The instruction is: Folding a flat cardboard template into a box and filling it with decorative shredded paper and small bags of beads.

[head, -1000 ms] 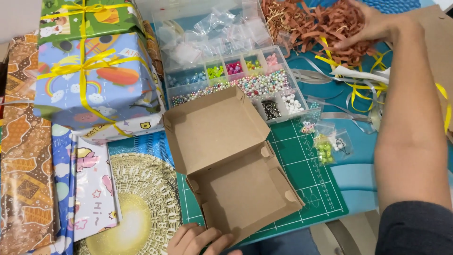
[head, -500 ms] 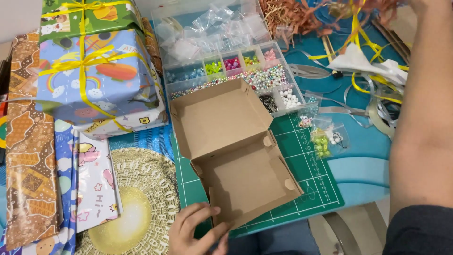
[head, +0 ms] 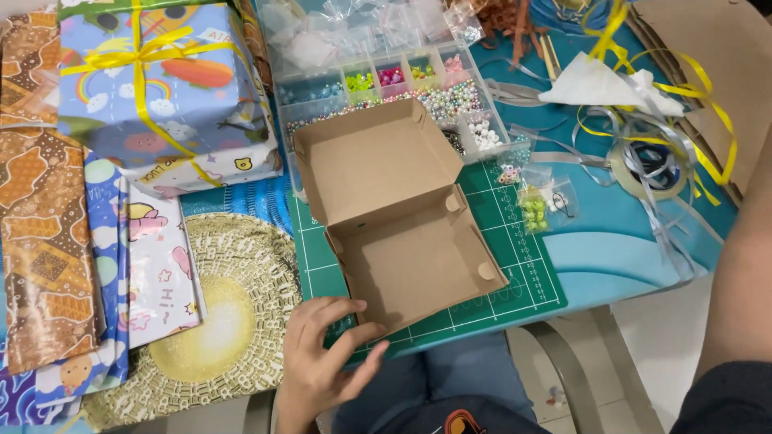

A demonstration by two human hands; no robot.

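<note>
One open cardboard box [head: 402, 233] sat on the green mat [head: 515, 265], touching the left hand's [head: 326, 362] spread fingers [head: 354, 337]; the right hand was out of view.

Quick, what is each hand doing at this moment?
Left hand: open, fingers spread, touching the near corner of the open cardboard box; it grips nothing.
Right hand: out of view; only the forearm shows.

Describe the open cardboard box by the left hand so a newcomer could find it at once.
Start at the green cutting mat in the middle of the table. The cardboard box lies open on it, lid flipped back against the bead organiser, the left hand touching its near corner. It is plain brown and empty, unlike the ribboned gift to its left.
</note>
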